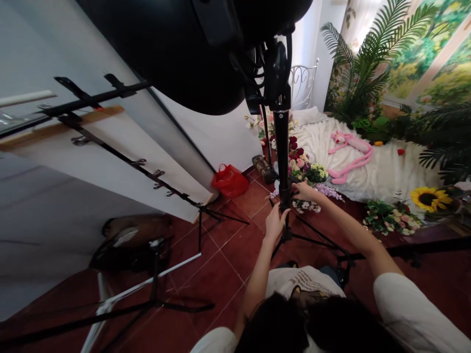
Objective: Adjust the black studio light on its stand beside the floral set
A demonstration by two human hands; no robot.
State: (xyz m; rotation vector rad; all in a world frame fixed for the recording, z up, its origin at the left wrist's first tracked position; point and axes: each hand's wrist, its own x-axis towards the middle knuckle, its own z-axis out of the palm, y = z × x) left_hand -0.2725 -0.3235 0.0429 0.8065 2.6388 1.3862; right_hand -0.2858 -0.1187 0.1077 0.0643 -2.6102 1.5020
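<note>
A black light stand (pixel 282 147) rises upright in front of me, with a large black lamp housing (pixel 176 54) at its top. My left hand (pixel 275 222) is closed round the lower part of the stand's pole, just below a collar. Slightly higher, my right hand (pixel 304 191) has its fingers on the collar's knob (pixel 293 182) at the pole's right side; the fingertips are partly hidden. The stand's spread legs (pixel 312 234) rest on the red tiled floor (pixel 235 245).
Clamped white backdrop panels (pixel 147 176) hang at left. A red bag (pixel 230 180) sits by the wall. Flowers (pixel 301 162), a pink plush toy (pixel 353 147) on a cream blanket (pixel 390 171), a sunflower (pixel 430 198) and palm leaves (pixel 368 63) fill the right. More stand legs (pixel 154 301) cross the floor.
</note>
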